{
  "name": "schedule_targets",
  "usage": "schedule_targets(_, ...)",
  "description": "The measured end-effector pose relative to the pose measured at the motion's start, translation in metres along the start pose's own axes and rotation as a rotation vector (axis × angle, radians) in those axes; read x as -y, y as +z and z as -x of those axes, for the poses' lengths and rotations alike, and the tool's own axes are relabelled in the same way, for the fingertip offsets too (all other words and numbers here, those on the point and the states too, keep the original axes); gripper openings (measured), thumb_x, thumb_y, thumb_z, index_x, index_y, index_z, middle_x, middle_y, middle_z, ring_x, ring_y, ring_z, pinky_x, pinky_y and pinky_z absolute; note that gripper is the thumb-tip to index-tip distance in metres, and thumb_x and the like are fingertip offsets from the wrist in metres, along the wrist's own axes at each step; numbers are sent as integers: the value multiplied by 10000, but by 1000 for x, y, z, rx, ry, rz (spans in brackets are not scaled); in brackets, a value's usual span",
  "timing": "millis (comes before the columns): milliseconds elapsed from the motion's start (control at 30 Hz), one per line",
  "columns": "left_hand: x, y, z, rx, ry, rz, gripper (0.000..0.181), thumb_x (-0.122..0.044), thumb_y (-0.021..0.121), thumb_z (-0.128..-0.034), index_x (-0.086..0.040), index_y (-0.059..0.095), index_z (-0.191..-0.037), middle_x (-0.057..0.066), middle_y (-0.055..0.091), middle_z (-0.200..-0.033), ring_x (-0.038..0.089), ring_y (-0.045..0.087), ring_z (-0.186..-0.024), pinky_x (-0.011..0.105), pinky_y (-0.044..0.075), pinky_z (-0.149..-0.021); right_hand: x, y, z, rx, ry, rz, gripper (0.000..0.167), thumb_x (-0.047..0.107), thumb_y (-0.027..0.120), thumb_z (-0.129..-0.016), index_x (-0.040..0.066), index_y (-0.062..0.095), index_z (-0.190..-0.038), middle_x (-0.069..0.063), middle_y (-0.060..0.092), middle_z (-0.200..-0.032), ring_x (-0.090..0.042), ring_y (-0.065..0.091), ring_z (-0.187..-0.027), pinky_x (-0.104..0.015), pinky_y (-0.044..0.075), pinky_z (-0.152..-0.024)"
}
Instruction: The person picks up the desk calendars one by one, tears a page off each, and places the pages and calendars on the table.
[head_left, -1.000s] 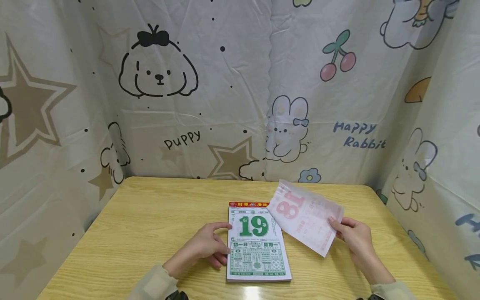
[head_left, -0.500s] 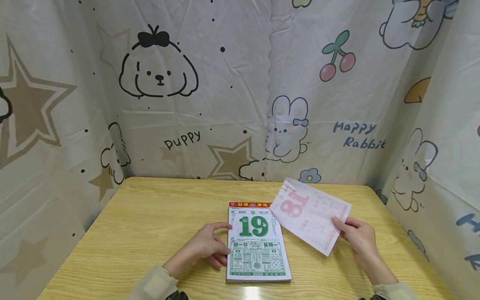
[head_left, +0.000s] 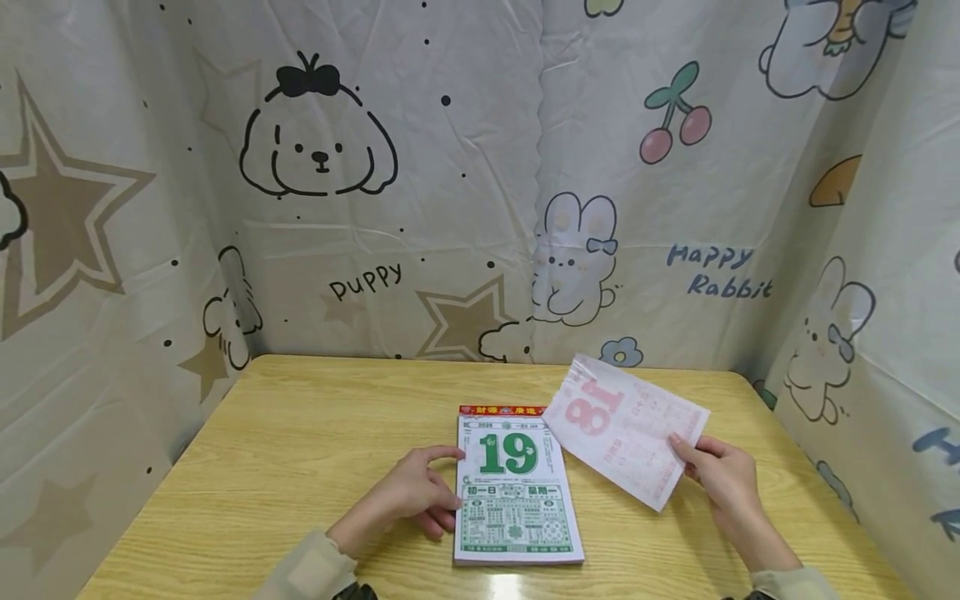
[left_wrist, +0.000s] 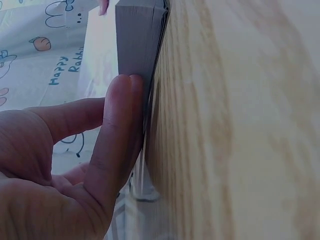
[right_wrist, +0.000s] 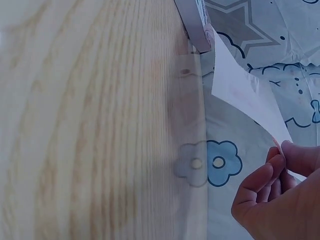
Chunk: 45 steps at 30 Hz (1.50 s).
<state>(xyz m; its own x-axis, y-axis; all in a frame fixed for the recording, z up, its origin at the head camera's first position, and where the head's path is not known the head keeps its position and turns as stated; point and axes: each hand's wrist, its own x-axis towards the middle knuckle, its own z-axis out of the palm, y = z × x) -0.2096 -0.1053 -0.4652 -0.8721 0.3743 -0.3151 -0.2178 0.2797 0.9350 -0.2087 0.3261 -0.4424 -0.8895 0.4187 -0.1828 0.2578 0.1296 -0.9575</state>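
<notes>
A thick tear-off calendar [head_left: 517,521] lies on the table, its top sheet showing a green 19 under a red header strip. My left hand [head_left: 411,487] rests at its left edge, fingertips touching the pad. In the left wrist view, fingers [left_wrist: 117,120] lie against the grey side of the pad [left_wrist: 137,45]. My right hand [head_left: 720,479] pinches a loose calendar page [head_left: 626,433] between thumb and fingers at its lower right part. Pale red print with an 18 shows on this page. It slants above the table, its left corner close to the calendar's upper right side.
The yellow wood-grain table [head_left: 300,425] extends around the calendar. Behind it and at both sides hangs a printed fabric curtain [head_left: 450,208] with puppies, rabbits and stars. In the right wrist view the calendar's edge [right_wrist: 192,25] stands near the page.
My right hand has drawn the loose page a little to the right, away from the calendar. The left hand and the calendar stay in place.
</notes>
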Motion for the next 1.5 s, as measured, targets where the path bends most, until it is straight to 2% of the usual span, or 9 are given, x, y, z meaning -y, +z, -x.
schedule_targets(300,1,0,-1,4,-3,19,762,54,796,-869,-49,474,-1552,196,736,-829,262,741,-616,383,646,-532,-2,-3,-1,-41,-30,-15,256,165,813,-953,-38,678,-1032,44,624,-830,-74,604,-714,-207,578,-651)
schedule_targets(533,-1,1,0,8,-10,27,763,60,794,-869,-45,473,-1553,202,735,-837,266,743,-622,384,646,-534,-4,-4,-2,-63,-50,32,326,183,813,-954,-74,663,-1086,41,633,-834,-70,609,-719,-211,586,-653)
schedule_targets(1167,-1,1,2,6,1,21,756,53,789,-870,-43,475,-1551,196,735,-825,267,742,-621,368,642,-530,-1,-13,-4,-96,-27,26,315,194,819,-950,-53,680,-1087,52,636,-845,-72,609,-719,-200,581,-645)
schedule_targets(1500,0,0,2,10,-1,30,761,47,793,-872,-53,474,-1556,199,736,-829,272,745,-630,367,642,-530,2,-17,-6,-123,-33,-17,285,173,829,-938,-42,701,-1074,73,650,-820,-59,616,-716,-188,580,-642)
